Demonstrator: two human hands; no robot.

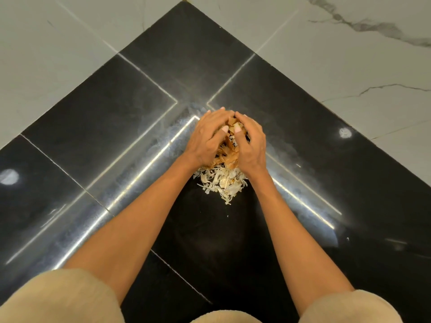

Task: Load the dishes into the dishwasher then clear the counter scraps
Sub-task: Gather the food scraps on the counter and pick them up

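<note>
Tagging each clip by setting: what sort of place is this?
Most likely a home kitchen corner. A glossy black counter meets pale marble wall tiles at a corner, and both hands gather a pile of dry peel scraps on it.

pale, papery scraps (224, 180) heaped – on black counter (93, 117).

A glossy black stone counter (98, 117) fills a corner, its two runs meeting beneath pale marble-look wall tiles (349, 73). Thin seams cross the dark slabs, and bright strip reflections run along both sides towards the corner. Directly on the counter, just in front of the corner, lies a heap of pale, papery vegetable peelings (221, 183), cream-coloured at its near edge and orange-brown farther back. One tiny pale fleck (228, 216) lies apart, just nearer than the heap.
</note>
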